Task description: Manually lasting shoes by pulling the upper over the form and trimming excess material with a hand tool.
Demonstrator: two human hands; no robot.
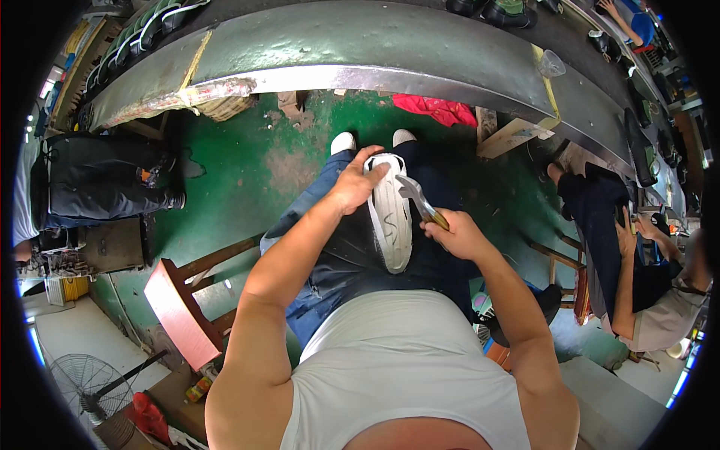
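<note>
Left fingers [367, 152] clasp the white shoe's [391, 225] far end

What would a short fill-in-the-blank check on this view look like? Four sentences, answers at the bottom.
1. The hand gripping the tool is the ____ one.
2. The left hand holds the shoe at its ____ (near or far) end.
3. The floor is mostly ____ in colour.
4. The fan shows in the picture's lower ____ corner.

Missing words: right; far; green; left.
</note>
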